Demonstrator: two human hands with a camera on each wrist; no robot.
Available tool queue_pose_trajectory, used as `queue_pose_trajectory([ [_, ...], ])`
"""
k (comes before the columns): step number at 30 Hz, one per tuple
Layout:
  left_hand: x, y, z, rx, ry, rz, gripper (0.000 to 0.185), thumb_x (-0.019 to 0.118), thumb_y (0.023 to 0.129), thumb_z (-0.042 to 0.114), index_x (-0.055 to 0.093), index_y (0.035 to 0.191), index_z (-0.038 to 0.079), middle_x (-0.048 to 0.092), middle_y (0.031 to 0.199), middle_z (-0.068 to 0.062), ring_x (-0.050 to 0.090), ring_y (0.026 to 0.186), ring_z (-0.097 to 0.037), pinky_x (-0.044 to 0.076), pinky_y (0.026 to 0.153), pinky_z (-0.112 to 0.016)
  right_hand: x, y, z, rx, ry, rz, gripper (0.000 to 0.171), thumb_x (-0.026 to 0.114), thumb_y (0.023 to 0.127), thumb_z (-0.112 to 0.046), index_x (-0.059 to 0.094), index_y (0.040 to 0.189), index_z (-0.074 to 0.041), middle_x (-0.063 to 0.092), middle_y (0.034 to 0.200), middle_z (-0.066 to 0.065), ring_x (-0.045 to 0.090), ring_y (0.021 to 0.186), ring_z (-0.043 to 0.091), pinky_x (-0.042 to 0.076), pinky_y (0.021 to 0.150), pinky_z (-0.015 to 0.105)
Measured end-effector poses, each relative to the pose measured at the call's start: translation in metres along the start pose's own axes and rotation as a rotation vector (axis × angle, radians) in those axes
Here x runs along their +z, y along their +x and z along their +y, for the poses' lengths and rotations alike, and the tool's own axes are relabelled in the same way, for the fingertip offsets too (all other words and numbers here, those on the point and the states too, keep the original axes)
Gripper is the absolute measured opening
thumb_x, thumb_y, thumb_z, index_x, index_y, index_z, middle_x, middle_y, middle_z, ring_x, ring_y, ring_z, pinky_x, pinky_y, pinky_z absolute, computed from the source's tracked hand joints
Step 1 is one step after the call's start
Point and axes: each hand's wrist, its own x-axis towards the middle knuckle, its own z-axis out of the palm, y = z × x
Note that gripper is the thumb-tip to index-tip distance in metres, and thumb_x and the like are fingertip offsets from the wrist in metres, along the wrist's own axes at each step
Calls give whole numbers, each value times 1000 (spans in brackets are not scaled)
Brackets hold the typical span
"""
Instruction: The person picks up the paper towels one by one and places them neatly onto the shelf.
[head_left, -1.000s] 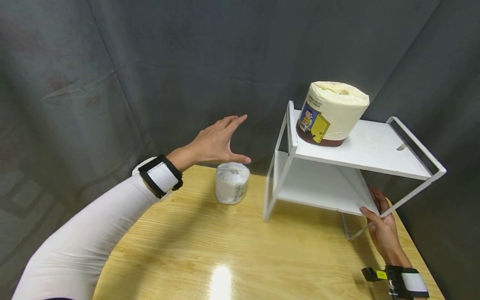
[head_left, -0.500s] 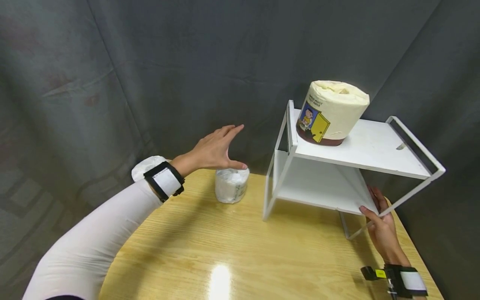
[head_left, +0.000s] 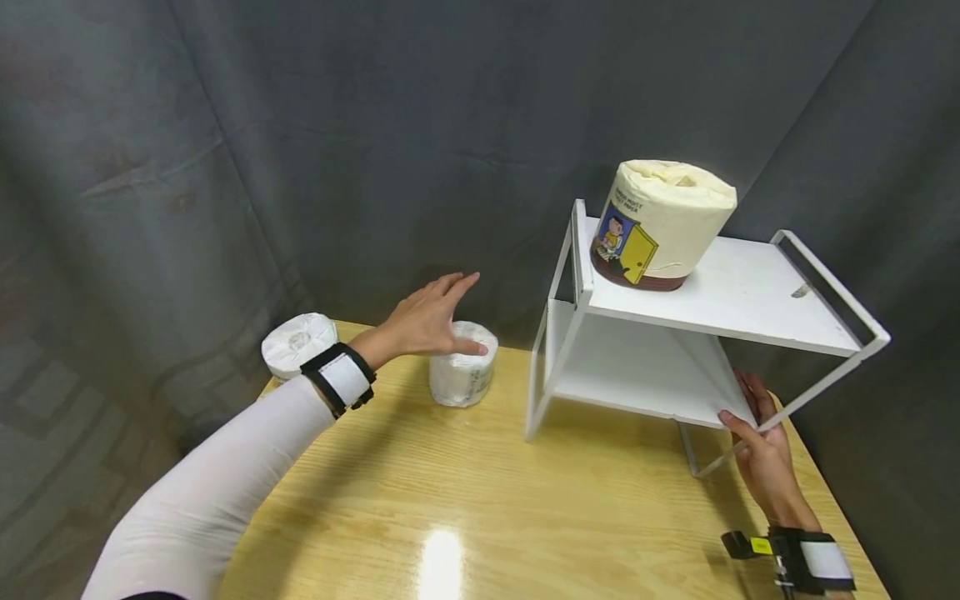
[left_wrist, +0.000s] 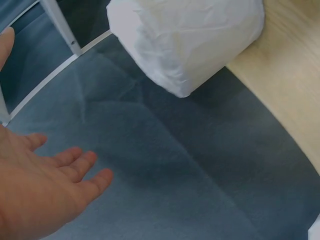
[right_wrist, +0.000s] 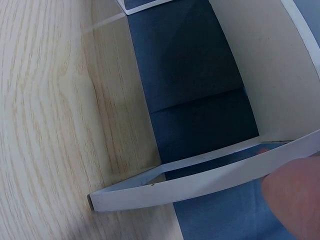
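Observation:
My left hand is spread open just above a white wrapped paper roll standing on the wooden table. Its thumb reaches down to the roll's top. In the left wrist view the palm and straight fingers lie apart from that roll. My right hand pinches the front right corner of the lower shelf of a white two-tier rack, thumb on top and fingers beneath. The thumb presses the rack's white edge bar. A cream roll with a cartoon label stands upright on the top shelf.
A second white roll sits at the table's far left edge. A dark grey curtain hangs close behind the table. The rack's lower shelf holds nothing. Bare wood lies at the front of the table.
My left hand has come down and slightly back toward the white roll, from well above it to right over its top. The right hand and the rack stay put.

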Motion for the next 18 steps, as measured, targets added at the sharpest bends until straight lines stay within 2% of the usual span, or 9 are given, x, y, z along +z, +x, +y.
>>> queue_pose_trajectory([
  [13, 33, 2, -14, -46, -10, -44, 120, 84, 80, 65, 21, 171, 17, 23, 172, -22, 34, 153, -45, 40, 114, -68, -1, -1, 0, 2, 22, -5, 76, 43, 106, 13, 14, 170, -18, 3, 177, 6, 42, 139, -2, 41, 107, 9],
  [18, 44, 5, -17, -54, -19, -46, 120, 84, 80, 63, 21, 171, 17, 23, 172, -22, 32, 154, -45, 38, 115, -68, 0, 0, 0, -2, 40, 1, 74, 42, 106, 14, 19, 168, -18, 11, 175, 4, 43, 139, -1, 41, 108, 10],
])
